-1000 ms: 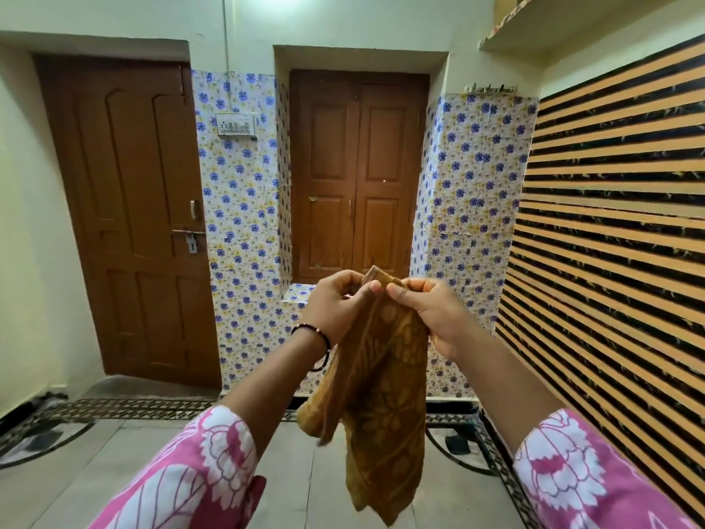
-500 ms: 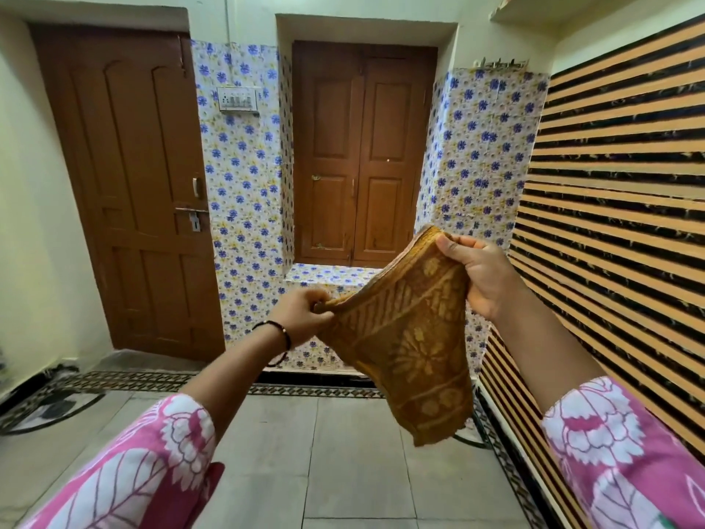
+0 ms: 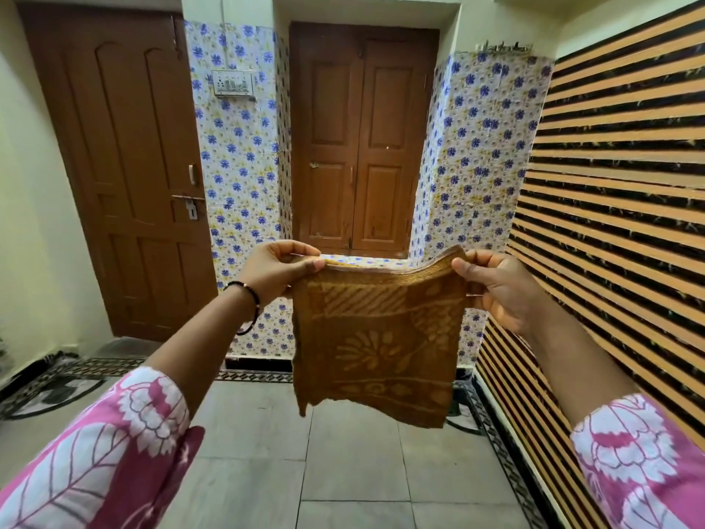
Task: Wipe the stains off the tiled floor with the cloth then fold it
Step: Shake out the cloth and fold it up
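Two hands hold the cloth (image 3: 375,341) up in the air in front of me, spread flat between them. My left hand (image 3: 276,271) pinches its top left corner between thumb and fingers, and my right hand (image 3: 499,290) is closed on the top right corner, so the upper edge runs nearly level from one to the other. The hands are well apart, the cloth's width between them. The cloth is mustard brown with a paler leaf and flower pattern, and its lower edge hangs free above the tiled floor (image 3: 244,463), not touching it. A dark bracelet (image 3: 250,303) sits on my left wrist. Far behind the cloth stands a brown double door (image 3: 362,139).
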### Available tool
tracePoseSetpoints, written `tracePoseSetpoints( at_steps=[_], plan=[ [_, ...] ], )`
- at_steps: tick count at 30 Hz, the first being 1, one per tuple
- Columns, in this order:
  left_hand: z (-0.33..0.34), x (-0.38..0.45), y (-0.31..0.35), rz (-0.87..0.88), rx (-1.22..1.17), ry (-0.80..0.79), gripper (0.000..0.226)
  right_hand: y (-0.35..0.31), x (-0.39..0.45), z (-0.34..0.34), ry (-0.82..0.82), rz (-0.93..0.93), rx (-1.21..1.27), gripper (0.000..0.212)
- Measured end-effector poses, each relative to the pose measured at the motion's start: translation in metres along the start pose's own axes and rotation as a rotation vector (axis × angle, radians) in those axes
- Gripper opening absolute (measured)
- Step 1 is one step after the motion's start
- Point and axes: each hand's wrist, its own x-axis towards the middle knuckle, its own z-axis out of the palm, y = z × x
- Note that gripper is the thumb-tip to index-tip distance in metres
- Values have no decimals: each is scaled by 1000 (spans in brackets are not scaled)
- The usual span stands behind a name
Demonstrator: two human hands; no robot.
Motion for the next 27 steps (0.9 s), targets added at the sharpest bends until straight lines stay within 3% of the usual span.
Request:
tracePoseSetpoints(
  at_steps=[4, 9, 13, 15, 18, 21, 27],
  plan=[
    [9, 3, -6, -79, -283, 47, 19, 3, -1, 5, 27, 8, 16, 5],
    [20, 2, -10, -34, -354, -109, 11, 5, 4, -2, 173, -63, 24, 19],
    [23, 3, -3, 66, -97, -171, 12, 11, 4, -11, 159, -115, 71, 29],
    [23, 3, -1, 93, 56, -230, 10, 12, 4, -13, 175, -130, 11, 24],
    [18, 0, -2, 115, 216, -310, 28, 10, 7, -18, 228, -144, -19, 17],
    [18, -3, -9, 201, 403, -300, 21, 5, 8, -20, 238, -169, -96, 19],
    [23, -6, -13, 289, 315, -200, 4, -6, 3, -23, 120, -194, -266, 14]
  ],
)
